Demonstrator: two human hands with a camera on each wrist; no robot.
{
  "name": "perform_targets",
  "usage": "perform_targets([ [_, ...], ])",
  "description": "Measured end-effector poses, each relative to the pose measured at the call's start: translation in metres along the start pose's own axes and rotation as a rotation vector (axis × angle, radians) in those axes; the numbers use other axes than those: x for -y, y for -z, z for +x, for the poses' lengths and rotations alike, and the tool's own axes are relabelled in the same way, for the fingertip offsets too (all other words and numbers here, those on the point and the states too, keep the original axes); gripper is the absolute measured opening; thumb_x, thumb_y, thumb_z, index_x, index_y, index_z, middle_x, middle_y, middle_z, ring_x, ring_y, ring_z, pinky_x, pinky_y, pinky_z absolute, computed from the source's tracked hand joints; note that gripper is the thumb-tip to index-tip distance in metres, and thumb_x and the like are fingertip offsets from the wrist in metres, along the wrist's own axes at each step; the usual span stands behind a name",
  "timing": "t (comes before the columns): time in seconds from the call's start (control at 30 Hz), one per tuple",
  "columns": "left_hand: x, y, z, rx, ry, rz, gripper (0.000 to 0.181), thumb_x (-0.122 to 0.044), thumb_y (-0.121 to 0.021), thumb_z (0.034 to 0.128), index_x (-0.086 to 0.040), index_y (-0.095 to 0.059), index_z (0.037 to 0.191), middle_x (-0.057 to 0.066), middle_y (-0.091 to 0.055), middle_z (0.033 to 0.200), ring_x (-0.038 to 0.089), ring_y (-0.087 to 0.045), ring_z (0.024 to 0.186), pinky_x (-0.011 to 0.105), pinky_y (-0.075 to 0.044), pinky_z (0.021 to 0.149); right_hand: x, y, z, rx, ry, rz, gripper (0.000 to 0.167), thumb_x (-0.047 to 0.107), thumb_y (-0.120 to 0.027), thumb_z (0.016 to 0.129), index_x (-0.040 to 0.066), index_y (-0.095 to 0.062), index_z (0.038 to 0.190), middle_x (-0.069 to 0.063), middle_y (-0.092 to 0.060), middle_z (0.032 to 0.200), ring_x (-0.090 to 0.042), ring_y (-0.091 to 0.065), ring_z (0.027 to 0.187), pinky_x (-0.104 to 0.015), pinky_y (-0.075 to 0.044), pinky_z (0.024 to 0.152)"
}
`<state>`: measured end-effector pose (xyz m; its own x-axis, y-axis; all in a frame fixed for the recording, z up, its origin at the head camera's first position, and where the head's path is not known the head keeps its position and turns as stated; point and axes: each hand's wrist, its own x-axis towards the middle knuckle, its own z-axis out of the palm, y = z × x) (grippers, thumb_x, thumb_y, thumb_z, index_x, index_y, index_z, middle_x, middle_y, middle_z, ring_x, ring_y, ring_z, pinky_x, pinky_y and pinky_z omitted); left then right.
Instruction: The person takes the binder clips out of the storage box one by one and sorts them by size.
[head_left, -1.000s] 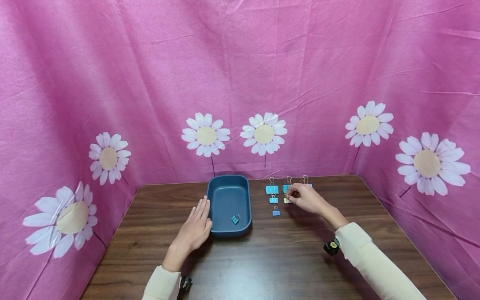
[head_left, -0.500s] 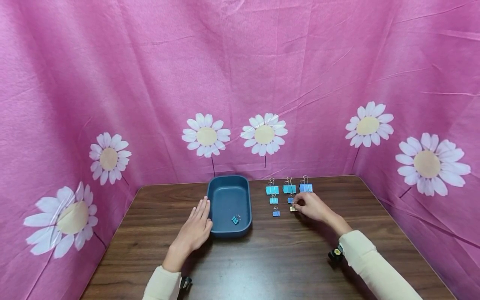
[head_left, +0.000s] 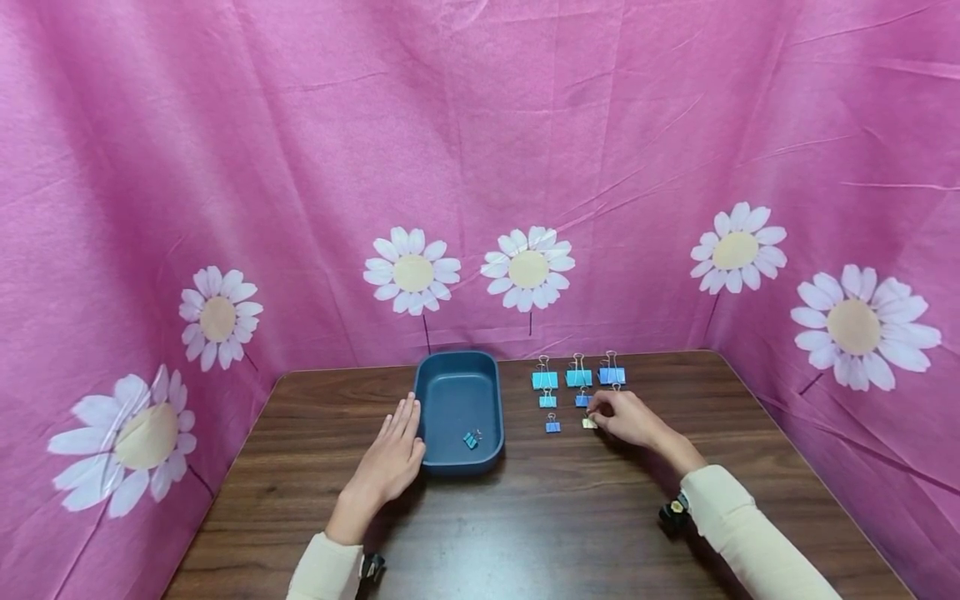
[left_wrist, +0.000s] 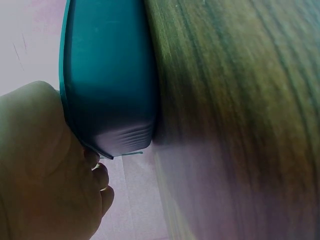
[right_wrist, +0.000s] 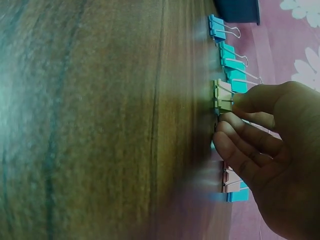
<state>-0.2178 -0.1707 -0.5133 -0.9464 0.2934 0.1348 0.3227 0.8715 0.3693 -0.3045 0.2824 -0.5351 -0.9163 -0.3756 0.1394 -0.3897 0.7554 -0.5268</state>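
Observation:
My right hand [head_left: 628, 419] pinches a small yellow binder clip [head_left: 589, 424] between thumb and fingers, low at the tabletop. In the right wrist view the yellow clip [right_wrist: 223, 96] stands upright against the wood, its handle end at the fingertips. Left of it in the head view is a small blue binder clip [head_left: 552, 427]. Behind are a small teal clip [head_left: 548, 402] and a blue clip [head_left: 582, 401]. My left hand [head_left: 386, 454] lies with straight fingers along the left side of the blue-grey tray [head_left: 459, 469]. Inside the tray lies a small teal binder clip [head_left: 471, 439].
Along the back edge stand three large binder clips: a teal one [head_left: 544, 381], another teal one [head_left: 579, 378] and a blue one [head_left: 612, 376]. A pinkish clip [right_wrist: 231, 179] shows below the right hand in its wrist view. Pink flowered cloth [head_left: 480, 150] encloses the wooden table [head_left: 525, 525].
My right hand has drawn the yellow binder clip from the middle row toward the front and slightly right, uncovering the blue clip behind. My left hand and the tray stay put.

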Motion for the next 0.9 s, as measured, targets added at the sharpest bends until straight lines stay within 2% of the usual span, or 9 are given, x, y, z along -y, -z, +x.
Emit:
perform_targets([
  [0.07, 0.000, 0.000, 0.000, -0.002, -0.003, 0.001, 0.062, -0.015, -0.045, 0.1097, 0.009, -0.028, 0.164, 0.022, -0.020, 0.177, 0.041, -0.022, 0.164, 0.057, -0.024, 0.134, 0.000, 0.001, -0.001, 0.011, -0.013, 0.023, 0.009, 0.007, -0.070, 0.096, 0.013, -0.073, 0.102, 0.009, -0.064, 0.071, -0.004, -0.059, 0.055, -0.024, -0.051, 0.068],
  [0.17, 0.000, 0.000, 0.000, -0.006, -0.005, 0.001, 0.062, -0.014, -0.045, 0.1093, 0.010, -0.028, 0.164, 0.023, -0.021, 0.176, 0.041, -0.023, 0.164, 0.057, -0.024, 0.134, 0.001, 0.003, -0.001, 0.016, -0.023, 0.031, 0.010, 0.007, -0.069, 0.097, 0.011, -0.073, 0.104, 0.009, -0.065, 0.072, -0.005, -0.060, 0.054, -0.024, -0.052, 0.070],
  [0.37, 0.001, -0.001, 0.000, -0.008, -0.001, 0.007, 0.062, -0.015, -0.045, 0.1096, 0.009, -0.027, 0.164, 0.022, -0.020, 0.177, 0.040, -0.022, 0.164, 0.056, -0.023, 0.134, 0.007, 0.010, 0.004, -0.042, 0.011, -0.017, 0.013, 0.006, -0.068, 0.094, 0.009, -0.076, 0.104, 0.004, -0.073, 0.090, -0.007, -0.061, 0.078, -0.031, -0.055, 0.077],
  [0.47, 0.001, -0.002, 0.000, -0.010, 0.001, 0.005, 0.062, -0.015, -0.045, 0.1097, 0.009, -0.028, 0.164, 0.022, -0.020, 0.177, 0.040, -0.022, 0.164, 0.056, -0.023, 0.134, 0.012, 0.014, 0.009, -0.064, 0.044, -0.028, 0.010, 0.006, -0.069, 0.094, 0.008, -0.076, 0.100, 0.004, -0.073, 0.090, -0.007, -0.060, 0.079, -0.029, -0.055, 0.074],
  [0.63, 0.001, -0.002, 0.001, -0.004, 0.005, 0.007, 0.063, -0.016, -0.045, 0.1103, 0.008, -0.026, 0.165, 0.021, -0.019, 0.177, 0.039, -0.021, 0.165, 0.055, -0.023, 0.134, 0.028, 0.022, 0.019, -0.059, 0.075, -0.048, 0.005, 0.010, -0.070, 0.097, 0.012, -0.074, 0.094, 0.007, -0.069, 0.083, -0.005, -0.058, 0.074, -0.025, -0.052, 0.068],
  [0.9, 0.000, 0.000, 0.000, -0.002, 0.001, 0.010, 0.063, -0.016, -0.045, 0.1097, 0.008, -0.027, 0.165, 0.022, -0.021, 0.177, 0.040, -0.023, 0.164, 0.056, -0.025, 0.134, 0.065, 0.033, 0.040, -0.015, 0.138, -0.069, 0.006, 0.016, -0.073, 0.099, 0.010, -0.074, 0.097, 0.006, -0.070, 0.085, -0.007, -0.060, 0.076, -0.027, -0.054, 0.069],
])
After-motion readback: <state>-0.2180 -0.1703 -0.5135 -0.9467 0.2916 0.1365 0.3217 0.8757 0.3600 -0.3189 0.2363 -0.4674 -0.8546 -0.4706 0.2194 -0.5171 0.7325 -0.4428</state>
